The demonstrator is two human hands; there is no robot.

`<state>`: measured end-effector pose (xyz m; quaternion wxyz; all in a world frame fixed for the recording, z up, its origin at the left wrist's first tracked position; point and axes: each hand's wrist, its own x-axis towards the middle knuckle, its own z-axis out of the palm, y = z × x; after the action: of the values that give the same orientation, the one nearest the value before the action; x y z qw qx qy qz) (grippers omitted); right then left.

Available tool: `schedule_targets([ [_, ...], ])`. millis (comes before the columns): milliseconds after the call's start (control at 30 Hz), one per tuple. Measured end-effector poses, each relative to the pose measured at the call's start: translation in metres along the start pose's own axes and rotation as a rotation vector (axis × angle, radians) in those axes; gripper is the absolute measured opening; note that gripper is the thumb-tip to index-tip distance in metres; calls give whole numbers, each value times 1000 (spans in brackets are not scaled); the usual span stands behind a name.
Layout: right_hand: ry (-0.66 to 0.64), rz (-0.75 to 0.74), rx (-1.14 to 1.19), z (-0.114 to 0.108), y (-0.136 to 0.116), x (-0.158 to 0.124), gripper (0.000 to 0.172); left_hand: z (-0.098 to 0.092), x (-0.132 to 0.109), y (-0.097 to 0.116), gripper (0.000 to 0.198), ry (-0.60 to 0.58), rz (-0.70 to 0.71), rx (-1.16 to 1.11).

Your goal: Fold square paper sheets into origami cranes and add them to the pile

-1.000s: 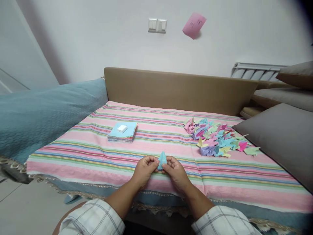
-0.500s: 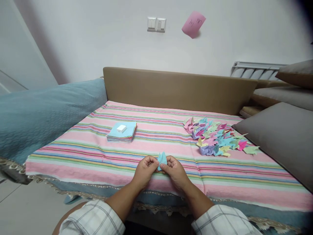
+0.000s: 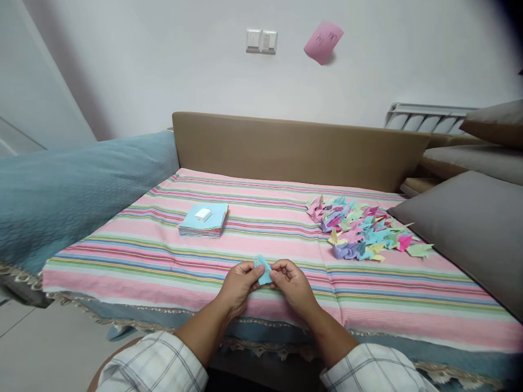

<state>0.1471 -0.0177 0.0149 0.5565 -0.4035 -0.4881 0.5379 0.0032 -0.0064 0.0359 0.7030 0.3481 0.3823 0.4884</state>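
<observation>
A small piece of folded light-blue origami paper [image 3: 265,274] is held between my two hands, above the near part of the striped cloth. My left hand [image 3: 240,284] pinches its left side, thumb on top. On its right edge, the thumb and fingertips of my right hand [image 3: 293,283] are closed. Part of the paper is hidden behind the fingers. To the right lies a heap of folded paper cranes [image 3: 359,227] in many colours. Off to the left is a stack of square paper sheets [image 3: 204,228], blue on top, bearing a small white block [image 3: 203,214].
Under everything spreads a pink striped cloth [image 3: 261,198] on a sofa seat. A brown backrest [image 3: 294,147] stands behind it. Grey cushions [image 3: 469,223] are piled at the right, and a blue-covered armrest [image 3: 93,185] borders the left. A pink note [image 3: 323,42] sticks to the wall.
The blue folded paper has tilted and shifted slightly left. My left thumb now lies over its upper left part, and my right fingers grip its right edge. The heap and stack are unchanged.
</observation>
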Motion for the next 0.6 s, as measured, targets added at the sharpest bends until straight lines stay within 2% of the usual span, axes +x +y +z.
schedule_targets([
  [400, 20, 55, -14, -3, -2, 2, 35, -5, 4, -3, 36, 14, 158, 193],
  [600, -39, -66, -185, -4, -6, 0, 24, -1, 1, 1, 36, 4, 164, 262],
])
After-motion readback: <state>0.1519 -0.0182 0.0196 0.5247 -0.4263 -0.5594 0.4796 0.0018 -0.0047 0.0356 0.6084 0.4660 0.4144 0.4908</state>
